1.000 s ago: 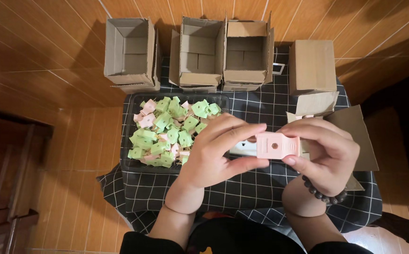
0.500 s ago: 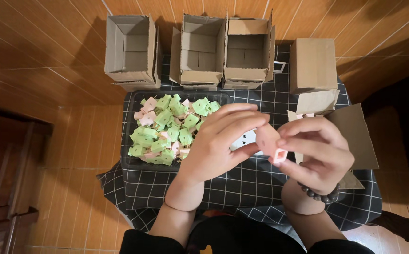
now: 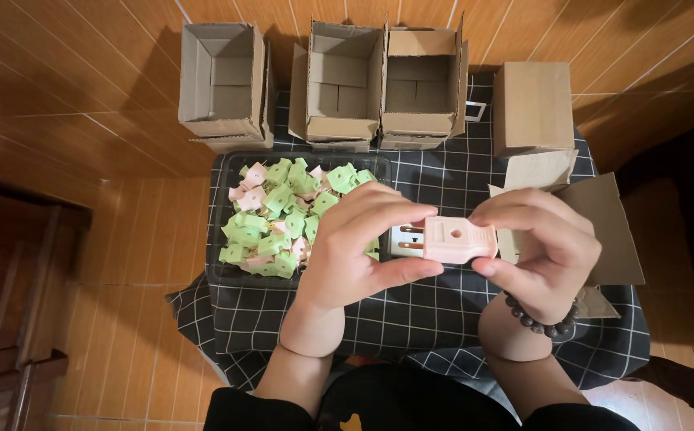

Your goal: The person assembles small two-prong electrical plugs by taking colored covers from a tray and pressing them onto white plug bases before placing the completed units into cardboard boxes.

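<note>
**A small pink plug between my two hands**

I hold a pink plug (image 3: 458, 239) in front of me, above the checked cloth (image 3: 411, 319), between both hands. My right hand (image 3: 542, 247) pinches its right end, with the fingers closed on it from above and the thumb under. My left hand (image 3: 359, 247) touches the other end, where two metal prongs point to the left; the thumb is below and the fingers curl over the top. So both hands are clamped on the same piece.

I judge that the plug is light and stiff, made of hard plastic with a smooth skin, so it can slip if the grip is loose. The flat sides of the body are the best place to hold. The prongs are thin and I would not press on them.

Just to the left of my left hand stands a black tray (image 3: 223, 275) full of little green and pink parts (image 3: 271, 215). Behind it, three open cardboard boxes (image 3: 339, 80) stand in a row, and a closed box (image 3: 532, 108) is at the right, with a flat piece of cardboard (image 3: 602, 231) near my right hand.
</note>
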